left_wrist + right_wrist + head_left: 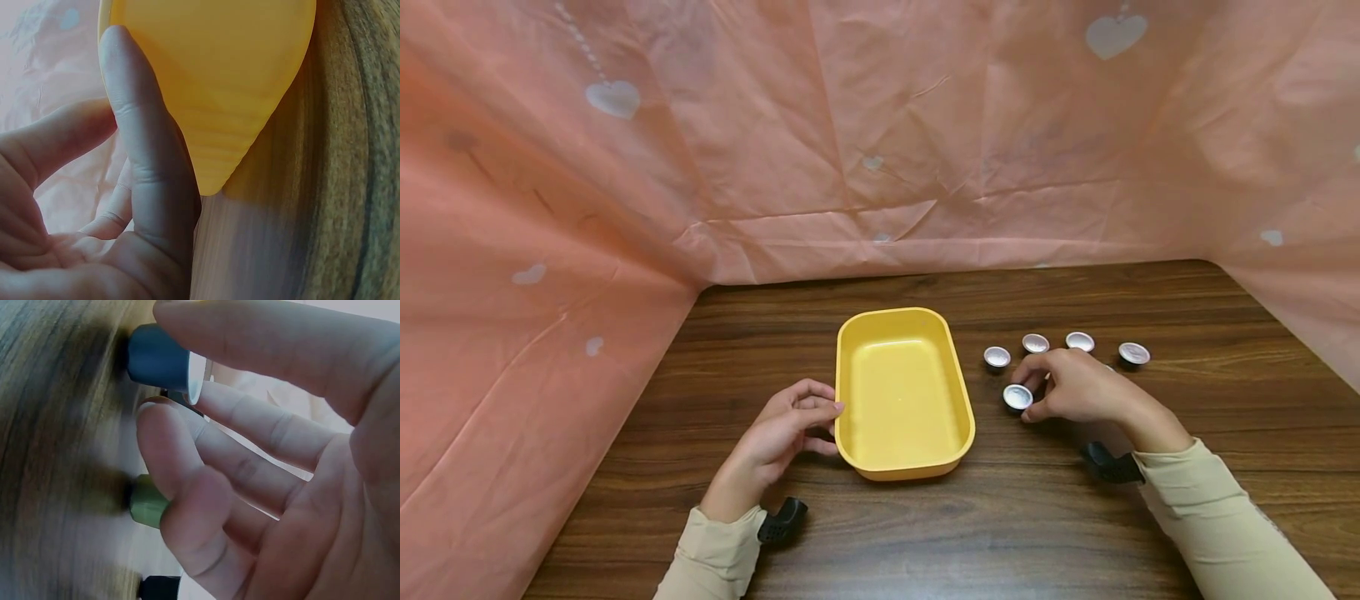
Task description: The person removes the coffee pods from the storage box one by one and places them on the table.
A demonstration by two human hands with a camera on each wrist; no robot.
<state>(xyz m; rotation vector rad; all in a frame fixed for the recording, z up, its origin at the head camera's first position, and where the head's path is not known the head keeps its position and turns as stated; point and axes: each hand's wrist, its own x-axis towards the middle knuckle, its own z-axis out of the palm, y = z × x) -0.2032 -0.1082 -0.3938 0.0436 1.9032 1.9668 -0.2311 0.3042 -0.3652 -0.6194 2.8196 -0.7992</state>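
A yellow rectangular tray (pixel 904 472) stands on the table, and my left hand (pixel 782 429) holds its left wall. The left wrist view shows the thumb (pixel 140 125) against the tray's rim (pixel 103 47), with another finger bent behind it. To the tray's right, my right hand (pixel 1075 387) has thumb and fingers around a small coffee capsule (pixel 1018 397) with a silver lid facing up. In the right wrist view this capsule (pixel 159 359) is blue and close to the table. How firmly the fingertips press it is hard to see.
Behind the right hand stand more capsules, among them one nearest the tray (pixel 997 358), two further back (pixel 1036 343) (pixel 1079 341) and one at far right (pixel 1134 354). A green capsule (pixel 147 501) and a black capsule (pixel 159 588) show below. Pink cloth (pixel 880 125) surrounds the wooden table (pixel 760 333).
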